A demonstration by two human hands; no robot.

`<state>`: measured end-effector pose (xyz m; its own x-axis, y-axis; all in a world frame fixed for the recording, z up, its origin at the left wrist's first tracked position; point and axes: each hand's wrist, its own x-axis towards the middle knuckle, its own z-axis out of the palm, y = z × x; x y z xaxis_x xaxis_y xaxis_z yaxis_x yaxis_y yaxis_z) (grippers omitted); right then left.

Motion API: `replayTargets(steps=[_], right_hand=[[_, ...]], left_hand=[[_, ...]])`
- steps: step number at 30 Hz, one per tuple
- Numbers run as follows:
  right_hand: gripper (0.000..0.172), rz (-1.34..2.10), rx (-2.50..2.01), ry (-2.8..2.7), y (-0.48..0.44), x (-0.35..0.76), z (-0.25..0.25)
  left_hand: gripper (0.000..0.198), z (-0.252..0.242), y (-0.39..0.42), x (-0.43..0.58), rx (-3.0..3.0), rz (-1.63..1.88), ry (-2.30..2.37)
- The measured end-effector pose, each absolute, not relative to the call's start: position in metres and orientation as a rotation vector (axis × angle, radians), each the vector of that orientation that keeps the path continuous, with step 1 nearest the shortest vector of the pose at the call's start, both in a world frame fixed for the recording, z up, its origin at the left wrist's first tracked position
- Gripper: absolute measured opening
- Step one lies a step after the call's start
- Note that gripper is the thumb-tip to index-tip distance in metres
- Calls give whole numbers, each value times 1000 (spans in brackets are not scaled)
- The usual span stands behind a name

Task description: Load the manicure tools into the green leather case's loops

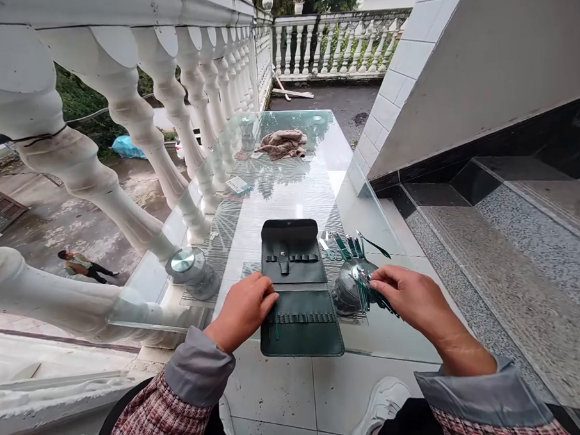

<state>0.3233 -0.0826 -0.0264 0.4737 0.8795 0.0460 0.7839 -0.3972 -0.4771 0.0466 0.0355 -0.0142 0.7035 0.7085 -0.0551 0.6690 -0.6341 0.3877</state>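
Dark green leather-like folding case (302, 342): open, looped inside, right of left hand (243, 309)
Left hand: curled at case's edge, hold unclear
Slim green-and-silver metal tools (363, 292): at right hand (413, 295)
Right hand: fingertips pinched, grip unclear

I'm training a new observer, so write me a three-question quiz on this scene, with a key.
1. Which hand is at the small tools to the right of the dark green case?
2. True or false: the case is folded shut.
3. What is the top of the table made of: a) wood, b) glass, c) stone?

Key:
1. The right hand.
2. False; it lies open.
3. b) glass.
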Motion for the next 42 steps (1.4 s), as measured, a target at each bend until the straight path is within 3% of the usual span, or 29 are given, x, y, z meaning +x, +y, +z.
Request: replayTargets(steps=[10, 20, 26, 34, 42], right_hand=[[17, 269, -2477, -1519, -76, 313, -32], [18, 292, -2373, -1440, -77, 311, -29], [29, 591, -2002, -1092, -73, 295, -24], [63, 1072, -1566, -888, -57, 244, -26], [51, 1141, -1480, -992, -40, 215, -33]], left_hand=[[14, -13, 35, 45, 2522, 168, 1058], [13, -14, 35, 45, 2506, 161, 1068], [10, -14, 35, 45, 2519, 136, 1066], [10, -16, 35, 46, 2544, 121, 1074], [11, -18, 34, 46, 2551, 124, 1070]])
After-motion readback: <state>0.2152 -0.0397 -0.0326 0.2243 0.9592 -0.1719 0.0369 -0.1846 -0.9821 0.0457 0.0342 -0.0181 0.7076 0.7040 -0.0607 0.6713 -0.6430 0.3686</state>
